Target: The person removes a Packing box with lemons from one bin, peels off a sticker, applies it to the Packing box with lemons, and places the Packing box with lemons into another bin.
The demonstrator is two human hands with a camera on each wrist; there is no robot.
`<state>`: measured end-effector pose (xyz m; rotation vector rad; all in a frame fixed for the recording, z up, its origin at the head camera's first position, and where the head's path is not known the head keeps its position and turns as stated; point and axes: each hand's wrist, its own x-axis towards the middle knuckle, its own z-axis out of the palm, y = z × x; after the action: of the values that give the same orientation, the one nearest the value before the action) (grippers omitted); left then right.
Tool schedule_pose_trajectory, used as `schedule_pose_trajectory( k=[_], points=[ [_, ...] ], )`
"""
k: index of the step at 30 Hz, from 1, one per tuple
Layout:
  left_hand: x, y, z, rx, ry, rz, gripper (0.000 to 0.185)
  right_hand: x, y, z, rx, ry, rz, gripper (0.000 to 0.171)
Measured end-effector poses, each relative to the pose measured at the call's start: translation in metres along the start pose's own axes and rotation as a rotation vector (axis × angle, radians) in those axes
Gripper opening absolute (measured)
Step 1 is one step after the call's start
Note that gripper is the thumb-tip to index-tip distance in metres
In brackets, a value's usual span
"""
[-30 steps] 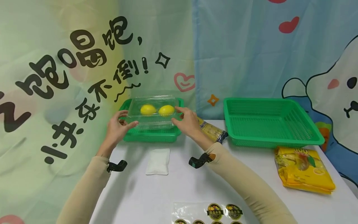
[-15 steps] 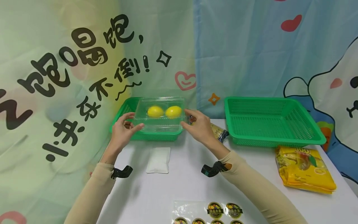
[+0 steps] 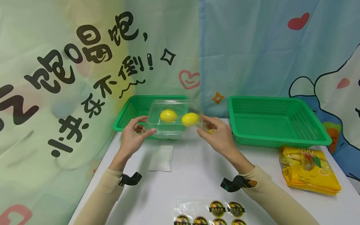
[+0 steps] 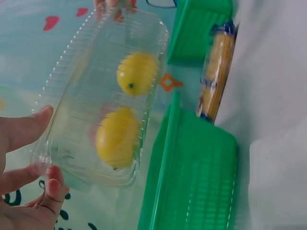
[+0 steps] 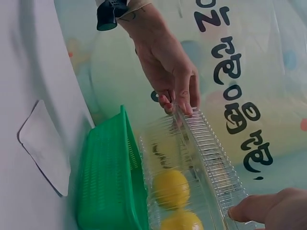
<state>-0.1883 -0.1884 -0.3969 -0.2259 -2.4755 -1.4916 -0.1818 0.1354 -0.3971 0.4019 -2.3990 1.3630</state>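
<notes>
A clear plastic clamshell box with two lemons inside is held up in front of the left green basket. My left hand grips its left end, thumb at the front and fingers behind. At the opposite end, my right hand pinches the box between thumb and fingers. The left wrist view has the box tilted, with the lemons against its lower side. In the right wrist view both hands are on the box's ribbed edge.
A second green basket stands at the back right. Before it lies a yellow bag. A white packet and a sheet of round stickers lie on the table. A blue-ended packet lies between the baskets.
Both hands have carried the clear box with the lemons rightward and somewhat nearer, from over the left basket towards the middle. The head view has shifted slightly.
</notes>
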Motion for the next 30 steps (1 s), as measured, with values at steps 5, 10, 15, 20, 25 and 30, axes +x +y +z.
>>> schedule_pose_trajectory(
  k=[5, 10, 15, 20, 25, 30],
  points=[
    [-0.010, 0.006, 0.010, -0.046, -0.033, 0.031, 0.057, -0.016, 0.003, -0.016, -0.012, -0.003, -0.001, 0.052],
    [-0.020, 0.010, 0.024, -0.076, -0.066, 0.044, 0.057, -0.035, 0.010, -0.033, -0.041, 0.011, -0.004, 0.053],
    [-0.031, 0.013, 0.038, -0.101, -0.093, 0.062, 0.059, -0.054, 0.016, -0.046, -0.092, 0.054, -0.014, 0.053],
    [-0.042, 0.015, 0.050, -0.128, -0.099, 0.085, 0.059, -0.070, 0.020, -0.055, -0.120, 0.070, -0.010, 0.053],
    [-0.054, 0.017, 0.060, -0.162, -0.113, 0.082, 0.058, -0.083, 0.025, -0.063, -0.127, 0.071, -0.021, 0.054],
    [-0.065, 0.017, 0.069, -0.175, -0.120, 0.091, 0.057, -0.096, 0.028, -0.071, -0.116, 0.087, -0.025, 0.055]
  ],
)
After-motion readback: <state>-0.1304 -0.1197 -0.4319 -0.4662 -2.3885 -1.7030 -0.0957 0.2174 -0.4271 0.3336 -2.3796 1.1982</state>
